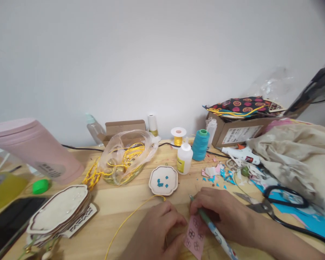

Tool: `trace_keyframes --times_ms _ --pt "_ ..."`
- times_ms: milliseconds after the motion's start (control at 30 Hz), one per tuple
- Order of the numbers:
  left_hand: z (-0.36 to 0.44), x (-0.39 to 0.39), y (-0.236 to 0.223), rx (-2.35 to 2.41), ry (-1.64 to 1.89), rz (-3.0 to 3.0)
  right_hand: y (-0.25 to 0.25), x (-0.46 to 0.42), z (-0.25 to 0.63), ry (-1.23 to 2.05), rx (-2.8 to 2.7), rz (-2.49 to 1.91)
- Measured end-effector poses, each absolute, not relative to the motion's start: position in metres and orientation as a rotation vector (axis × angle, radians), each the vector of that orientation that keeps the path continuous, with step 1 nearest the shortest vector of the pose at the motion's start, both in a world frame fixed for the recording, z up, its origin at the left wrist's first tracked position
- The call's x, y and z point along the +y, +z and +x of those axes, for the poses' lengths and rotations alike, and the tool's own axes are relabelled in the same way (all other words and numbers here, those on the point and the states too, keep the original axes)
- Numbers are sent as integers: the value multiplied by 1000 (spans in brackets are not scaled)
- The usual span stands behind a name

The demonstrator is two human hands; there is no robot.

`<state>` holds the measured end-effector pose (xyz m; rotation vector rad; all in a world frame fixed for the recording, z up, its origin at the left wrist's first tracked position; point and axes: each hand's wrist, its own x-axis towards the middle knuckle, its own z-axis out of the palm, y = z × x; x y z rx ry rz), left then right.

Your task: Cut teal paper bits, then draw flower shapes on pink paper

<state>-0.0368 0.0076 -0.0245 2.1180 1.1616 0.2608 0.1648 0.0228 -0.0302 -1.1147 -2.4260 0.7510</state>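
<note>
My right hand (pixel 223 216) is wrapped round a patterned pen (pixel 218 236). Its tip end points up and away from a small pink paper (pixel 193 238) that bears several drawn four-petal flowers. Part of the paper lies under my right fingers. My left hand (pixel 161 231) is curled at the paper's left edge, thumb and forefinger against it. Just beyond my hands lies a scalloped wooden plaque (pixel 155 185) with small blue flower shapes on it. A yellow cord (pixel 124 221) runs from near the plaque past my left hand.
A glue bottle (pixel 184 159) and a blue thread cone (pixel 200 145) stand behind the plaque. Black-handled scissors (pixel 265 207) and paper scraps (pixel 219 173) lie right. Stacked plaques (pixel 61 209), a phone (pixel 13 220) and a pink tumbler (pixel 40 151) are left. A box (pixel 233 133) stands by the wall.
</note>
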Motion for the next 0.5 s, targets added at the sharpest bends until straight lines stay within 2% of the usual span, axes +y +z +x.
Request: trace_keyframes --times_ms 200,500 --pt "-34 8 -29 1174 254 2207 -30 21 164 788 -2402 -1177" --pt "-39 21 -74 1183 339 2545 -38 19 161 725 -2330 -1111"
